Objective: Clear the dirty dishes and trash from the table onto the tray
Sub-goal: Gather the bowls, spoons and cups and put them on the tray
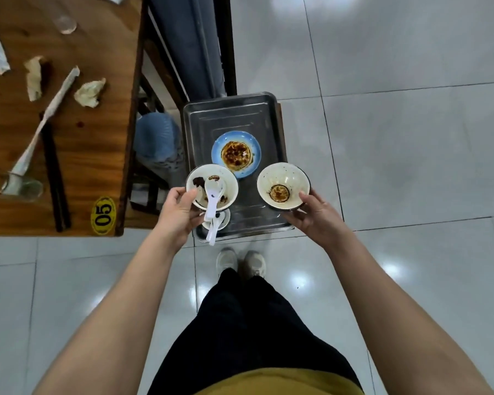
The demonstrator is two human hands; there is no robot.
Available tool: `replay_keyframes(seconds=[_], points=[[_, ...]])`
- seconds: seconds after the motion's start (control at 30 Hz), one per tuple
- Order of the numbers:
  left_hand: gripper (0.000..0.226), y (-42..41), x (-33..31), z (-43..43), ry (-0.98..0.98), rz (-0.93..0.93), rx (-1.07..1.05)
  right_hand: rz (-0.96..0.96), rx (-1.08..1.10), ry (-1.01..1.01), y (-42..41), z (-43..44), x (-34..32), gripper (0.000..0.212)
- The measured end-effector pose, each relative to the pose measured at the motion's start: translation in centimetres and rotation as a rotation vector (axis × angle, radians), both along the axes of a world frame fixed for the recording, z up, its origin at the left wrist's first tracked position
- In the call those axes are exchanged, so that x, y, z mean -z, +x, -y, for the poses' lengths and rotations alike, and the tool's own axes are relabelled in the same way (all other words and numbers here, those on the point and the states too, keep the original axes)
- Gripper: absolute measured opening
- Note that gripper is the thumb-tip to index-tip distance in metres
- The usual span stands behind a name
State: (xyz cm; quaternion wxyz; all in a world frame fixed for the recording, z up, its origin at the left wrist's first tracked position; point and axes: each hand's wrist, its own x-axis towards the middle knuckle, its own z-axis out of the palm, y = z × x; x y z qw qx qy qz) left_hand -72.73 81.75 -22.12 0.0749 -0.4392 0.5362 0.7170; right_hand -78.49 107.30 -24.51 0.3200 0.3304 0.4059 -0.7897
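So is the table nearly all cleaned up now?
Roughly halfway, I'd say. Done: the blue plate and a small dish already sit on the tray. In hand: the left hand holds a dirty bowl with a white spoon, the right hand a second bowl, both over the tray. Left on the table: crumpled napkins, chopsticks, paper wrappers and glasses.

Eatery: numbered table [69, 155], metal bussing tray [228, 115].

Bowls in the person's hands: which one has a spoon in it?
The left bowl, held by the left hand: a white spoon lies in it. The right bowl, in the right hand, holds only residue.
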Motion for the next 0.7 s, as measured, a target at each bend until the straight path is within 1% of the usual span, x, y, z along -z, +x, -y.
replay_keyframes(seconds=[0.1, 0.2, 0.23, 0.33, 0.53, 0.7], points=[[0.012, -0.4, 2.4, 0.3, 0.016, 0.021, -0.011, 0.021, -0.022, -0.007, -0.2, 0.4, 2.5, 0.039], [0.012, -0.8, 4.6, 0.7, 0.051, 0.024, -0.019, 0.04, -0.062, 0.022, -0.5, 0.6, 5.0, 0.046], [0.012, -1.0, 5.5, 0.9, 0.058, 0.029, -0.012, 0.049, -0.079, 0.041, -0.6, 0.6, 5.9, 0.046], [0.012, -1.3, 7.8, 1.4, 0.063, 0.041, -0.012, 0.05, -0.163, 0.114, -1.2, 1.1, 8.1, 0.039], [0.012, -2.0, 12.2, 2.9, 0.052, 0.078, -0.045, 0.026, -0.34, 0.248, -2.2, 2.5, 13.1, 0.051], [0.012, -2.6, 14.5, 3.6, 0.06, 0.064, -0.05, 0.023, -0.422, 0.299, -2.3, 3.4, 16.6, 0.053]])
